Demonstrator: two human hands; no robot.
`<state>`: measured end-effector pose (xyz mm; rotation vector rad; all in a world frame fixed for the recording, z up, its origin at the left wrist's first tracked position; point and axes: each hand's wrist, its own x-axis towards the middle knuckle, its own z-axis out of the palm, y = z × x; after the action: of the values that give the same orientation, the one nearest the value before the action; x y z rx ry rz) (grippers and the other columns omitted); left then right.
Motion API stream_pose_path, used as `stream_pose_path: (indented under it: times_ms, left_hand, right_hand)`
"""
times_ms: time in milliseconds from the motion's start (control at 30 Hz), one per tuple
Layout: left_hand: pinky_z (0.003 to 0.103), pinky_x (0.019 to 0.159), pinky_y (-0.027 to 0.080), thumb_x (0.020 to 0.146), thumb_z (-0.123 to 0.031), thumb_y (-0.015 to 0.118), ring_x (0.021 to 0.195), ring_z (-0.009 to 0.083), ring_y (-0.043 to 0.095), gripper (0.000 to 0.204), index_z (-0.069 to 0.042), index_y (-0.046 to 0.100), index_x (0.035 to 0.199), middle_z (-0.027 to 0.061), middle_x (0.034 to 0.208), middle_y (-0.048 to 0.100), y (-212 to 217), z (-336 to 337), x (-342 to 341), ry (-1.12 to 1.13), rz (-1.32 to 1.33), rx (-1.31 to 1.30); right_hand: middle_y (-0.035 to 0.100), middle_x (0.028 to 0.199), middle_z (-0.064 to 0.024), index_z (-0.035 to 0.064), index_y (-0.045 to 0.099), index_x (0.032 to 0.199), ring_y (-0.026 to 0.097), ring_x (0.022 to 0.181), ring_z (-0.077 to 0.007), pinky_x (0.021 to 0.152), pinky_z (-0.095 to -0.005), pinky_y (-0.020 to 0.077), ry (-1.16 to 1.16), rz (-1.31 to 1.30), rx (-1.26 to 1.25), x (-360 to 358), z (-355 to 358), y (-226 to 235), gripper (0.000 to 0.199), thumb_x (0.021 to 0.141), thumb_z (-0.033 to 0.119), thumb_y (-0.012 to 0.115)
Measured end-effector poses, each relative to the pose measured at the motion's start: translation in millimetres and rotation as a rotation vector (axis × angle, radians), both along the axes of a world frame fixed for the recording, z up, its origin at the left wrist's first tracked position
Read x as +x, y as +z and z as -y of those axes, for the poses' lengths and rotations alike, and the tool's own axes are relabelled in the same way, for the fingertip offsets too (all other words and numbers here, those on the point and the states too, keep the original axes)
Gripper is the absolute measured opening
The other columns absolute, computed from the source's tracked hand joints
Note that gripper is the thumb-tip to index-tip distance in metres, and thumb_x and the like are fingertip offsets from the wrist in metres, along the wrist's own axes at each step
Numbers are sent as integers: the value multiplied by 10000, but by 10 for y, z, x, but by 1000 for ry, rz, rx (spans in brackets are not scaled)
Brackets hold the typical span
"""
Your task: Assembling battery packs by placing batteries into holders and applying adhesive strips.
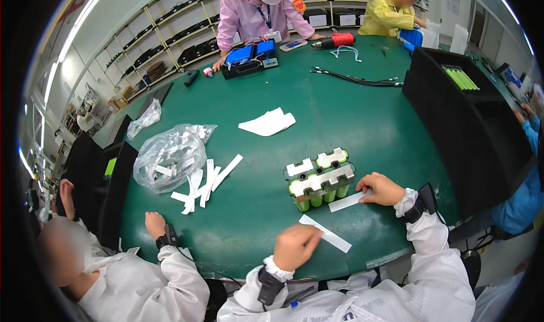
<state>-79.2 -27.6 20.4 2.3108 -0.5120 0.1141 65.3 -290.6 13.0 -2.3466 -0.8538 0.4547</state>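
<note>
Cell block (322,189): I see it on the green counter (362,112), a cluster of upright green cylinders topped with white pads
Right hand (382,189): narrow, pinching one end of the far strip (344,203), flat and white, just beside the block
Left hand (296,247): fingers bent at the near strip (335,238), also white; from my end I cannot tell whether they grip it or only touch it
Loose strips (228,173): crossed over one another left of the block, near a clear bag (170,152) with white scraps
White sheet (267,123): lying farther out, between the bag and the block
Far edge: I make out a person in pink (249,7) behind a blue-and-black pack (249,60), with a red heat gun (340,39) nearby
</note>
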Motion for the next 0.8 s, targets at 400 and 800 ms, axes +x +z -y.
stream_pose_path:
  times_ms: [400, 800]
  left_hand:
    - [309, 765, 471, 569, -99, 805, 883, 155, 563, 468, -42, 584, 978, 48, 983, 602, -328, -24, 806, 279, -274, -631]
    - [325, 710, 468, 621, -183, 749, 821, 221, 576, 481, -23, 542, 1025, 88, 951, 597, -354, 12, 1155, 298, -179, -510]
  right_hand:
    - [544, 891, -44, 112, 572, 840, 492, 889, -249, 770, -352, 373, 143, 211, 208, -116, 121, -216, 228, 669, 198, 694]
    - [587, 772, -7, 118, 626, 818, 502, 877, -214, 804, -338, 338, 173, 42, 239, -118, 64, -389, 161, 675, 186, 654]
